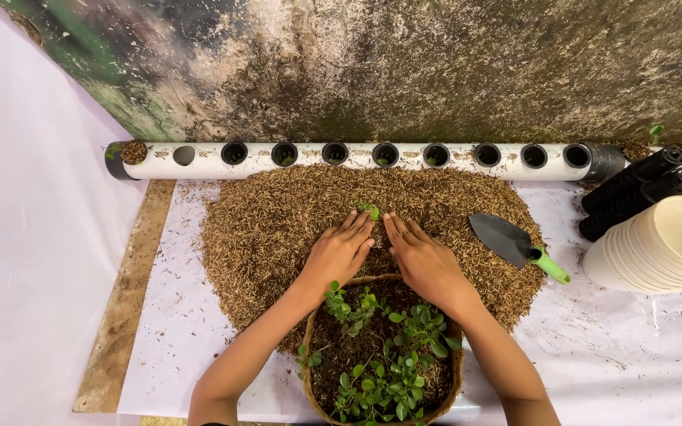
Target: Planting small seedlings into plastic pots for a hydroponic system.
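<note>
Two flat hands pressed into the husk heap around one small seedling.

Your left hand (339, 254) and right hand (424, 260) lie palm-down and open, fingers together, gripping nothing; their fingertips nearly meet just below the seedling (368, 210), which stands at the middle of the brown husk pile (262, 229), its leaves pointing up and away from you toward the white pipe (357, 163). Hands set this way seem to be cupping loose material on either side of the little plant. That pipe runs left to right along the wall, its row of round holes facing up. Your wrists cross the far rim of the woven basket (306, 371) of green seedlings nearest you. To your right, well apart, the trowel (515, 243) rests on the pile's edge, blade toward the heap, green handle toward the stacked pale bowls (665, 244).
</note>
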